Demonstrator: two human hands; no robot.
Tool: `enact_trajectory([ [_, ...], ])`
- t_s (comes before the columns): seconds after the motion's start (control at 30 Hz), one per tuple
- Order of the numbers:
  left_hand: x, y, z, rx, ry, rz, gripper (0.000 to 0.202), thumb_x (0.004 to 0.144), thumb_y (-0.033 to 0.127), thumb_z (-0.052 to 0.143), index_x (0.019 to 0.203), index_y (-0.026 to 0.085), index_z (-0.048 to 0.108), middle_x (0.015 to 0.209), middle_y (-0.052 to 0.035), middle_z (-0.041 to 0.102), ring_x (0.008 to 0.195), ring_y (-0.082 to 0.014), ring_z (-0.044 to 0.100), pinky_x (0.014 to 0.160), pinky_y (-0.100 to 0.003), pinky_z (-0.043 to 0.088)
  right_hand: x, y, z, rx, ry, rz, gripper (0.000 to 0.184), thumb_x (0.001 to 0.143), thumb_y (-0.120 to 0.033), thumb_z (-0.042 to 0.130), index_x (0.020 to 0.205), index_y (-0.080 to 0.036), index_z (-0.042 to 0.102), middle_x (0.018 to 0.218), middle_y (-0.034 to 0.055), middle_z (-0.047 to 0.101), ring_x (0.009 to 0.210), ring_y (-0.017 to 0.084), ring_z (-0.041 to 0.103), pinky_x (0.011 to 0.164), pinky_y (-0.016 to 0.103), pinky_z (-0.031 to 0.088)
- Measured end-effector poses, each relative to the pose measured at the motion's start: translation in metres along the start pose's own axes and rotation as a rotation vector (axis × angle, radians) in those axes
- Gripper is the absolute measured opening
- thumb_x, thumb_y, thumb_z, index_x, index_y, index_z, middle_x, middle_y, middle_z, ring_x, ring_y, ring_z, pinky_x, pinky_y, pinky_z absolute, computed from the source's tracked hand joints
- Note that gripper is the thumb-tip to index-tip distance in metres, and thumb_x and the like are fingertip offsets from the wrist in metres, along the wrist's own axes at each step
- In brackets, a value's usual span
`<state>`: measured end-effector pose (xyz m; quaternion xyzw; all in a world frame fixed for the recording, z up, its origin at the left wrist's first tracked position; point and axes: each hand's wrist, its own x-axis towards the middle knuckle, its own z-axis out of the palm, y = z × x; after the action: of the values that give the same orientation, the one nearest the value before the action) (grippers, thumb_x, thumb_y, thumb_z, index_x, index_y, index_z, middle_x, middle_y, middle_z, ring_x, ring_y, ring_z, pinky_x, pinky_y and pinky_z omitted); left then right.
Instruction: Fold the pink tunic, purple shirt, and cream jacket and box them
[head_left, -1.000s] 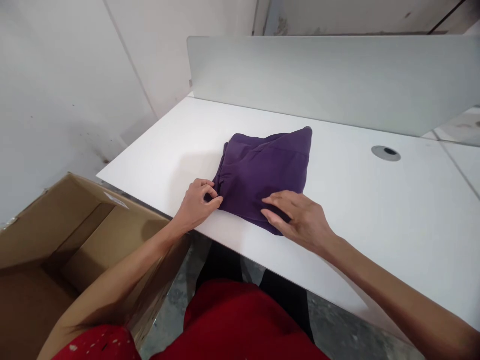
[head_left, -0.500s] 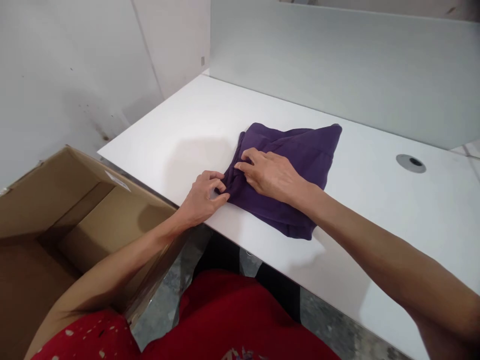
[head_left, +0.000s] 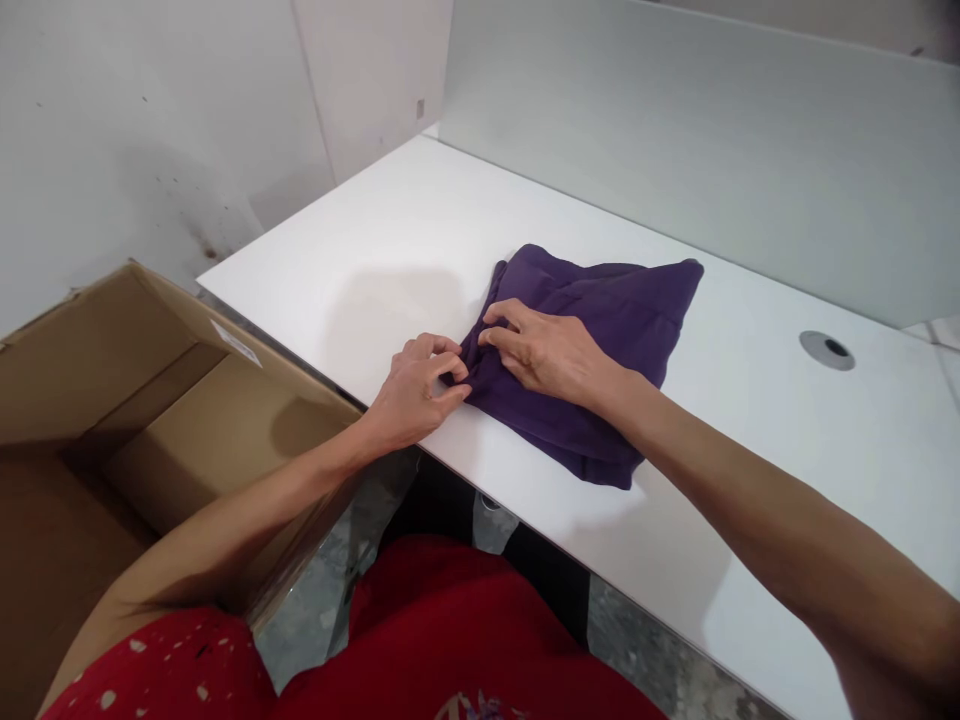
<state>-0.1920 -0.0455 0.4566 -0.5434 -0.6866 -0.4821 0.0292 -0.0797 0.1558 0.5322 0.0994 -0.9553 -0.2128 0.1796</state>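
A folded purple garment [head_left: 600, 300] lies on the white table [head_left: 360, 230]; its exact kind is hidden by the folds. At its near left corner, my left hand [head_left: 420, 388] pinches the bunched edge between thumb and fingers. My right hand [head_left: 547, 350] rests over the garment's left part, its fingers curled and gripping the gathered cloth along that side. Loose layers show at the far right corner and along the near edge.
To the left of the table stands an open cardboard box [head_left: 300, 375], its rim close to the table edge. A grey panel [head_left: 675, 150] rises along the back. A round cable grommet [head_left: 826, 350] is set into the tabletop on the right.
The whole view has shifted slightly, so hands and garment appear a little further right. Both hands keep their hold on the garment's left edge, with hardly any motion against it.
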Motion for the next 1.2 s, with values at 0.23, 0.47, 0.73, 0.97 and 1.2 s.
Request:
enact_trajectory([
  [0.23, 0.002, 0.003, 0.000, 0.061, 0.003, 0.026, 0.007, 0.091, 0.018, 0.064, 0.086, 0.022, 0.061, 0.128, -0.0075, 0.062, 0.126, -0.0270, 0.056, 0.111, -0.050, 0.043, 0.000, 0.001, -0.009, 0.066, -0.098, -0.090, 0.038, 0.093, -0.011, 0.047, 0.119, -0.020, 0.074, 0.141, 0.0134, 0.056, 0.094, 0.018, 0.060, 0.060, 0.025, 0.032],
  [0.47, 0.000, 0.002, -0.004, 0.073, 0.001, 0.020, 0.013, 0.091, 0.018, 0.064, 0.080, 0.021, 0.058, 0.127, -0.0076, 0.064, 0.123, -0.0270, 0.057, 0.112, -0.049, 0.043, 0.006, 0.001, -0.009, -0.128, -0.079, -0.078, 0.023, 0.097, -0.010, 0.047, 0.101, -0.014, 0.070, 0.108, 0.0119, 0.067, 0.077, 0.018, 0.055, 0.069, 0.032, 0.036],
  [0.73, 0.006, -0.006, -0.002, -0.025, -0.034, -0.113, 0.021, 0.093, 0.025, 0.065, 0.072, 0.021, 0.062, 0.120, -0.0065, 0.068, 0.118, -0.0268, 0.061, 0.112, -0.051, 0.044, -0.005, 0.000, 0.006, -0.178, 0.134, 0.043, 0.031, 0.103, -0.013, 0.039, 0.105, -0.011, 0.070, 0.101, 0.0127, 0.068, 0.075, 0.020, 0.056, 0.068, 0.032, 0.040],
  [0.97, 0.014, 0.004, 0.006, 0.182, 0.102, 0.012, 0.014, 0.088, 0.022, 0.074, 0.098, 0.022, 0.064, 0.126, -0.0078, 0.067, 0.123, -0.0285, 0.057, 0.109, -0.048, 0.041, -0.005, 0.001, 0.008, -0.165, 0.180, 0.112, 0.029, 0.100, -0.013, 0.041, 0.106, -0.012, 0.070, 0.103, 0.0128, 0.069, 0.075, 0.020, 0.057, 0.066, 0.032, 0.039],
  [1.2, 0.017, 0.001, 0.008, 0.062, 0.070, 0.006, 0.017, 0.093, 0.021, 0.061, 0.076, 0.022, 0.058, 0.116, -0.0059, 0.070, 0.115, -0.0244, 0.062, 0.105, -0.045, 0.046, -0.002, -0.002, 0.011, -0.209, 0.196, 0.213, 0.030, 0.100, -0.014, 0.039, 0.105, -0.013, 0.069, 0.103, 0.0130, 0.068, 0.076, 0.021, 0.058, 0.066, 0.032, 0.040],
])
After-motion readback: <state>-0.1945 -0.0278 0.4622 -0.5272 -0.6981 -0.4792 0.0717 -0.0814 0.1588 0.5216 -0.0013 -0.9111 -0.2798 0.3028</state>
